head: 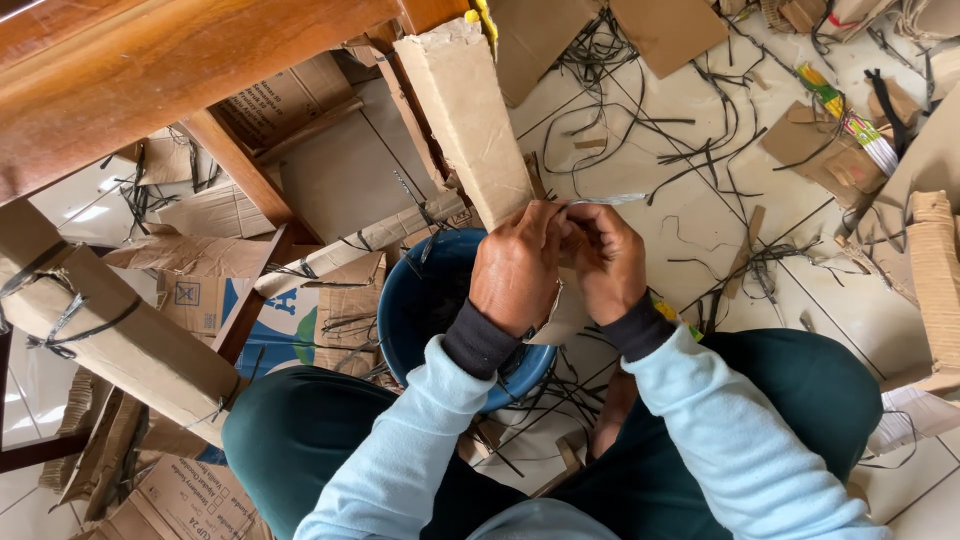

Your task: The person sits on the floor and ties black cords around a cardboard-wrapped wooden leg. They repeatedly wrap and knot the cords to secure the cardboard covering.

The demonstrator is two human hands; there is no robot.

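Seated over a round blue plastic tub (415,300), the person's left hand (515,268) and right hand (607,262) pinch fingers together on a tall brown cardboard bundle's (468,115) lower end, apparently binding it, which calls for steady tension.

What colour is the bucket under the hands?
Blue bucket, dark inside; head view shows it below the left hand.

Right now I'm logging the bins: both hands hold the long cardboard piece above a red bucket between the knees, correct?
Not quite. In the head view the bucket is blue, not red. The rest stands: the left hand and right hand grip the lower end of the long cardboard piece above it, between the knees.
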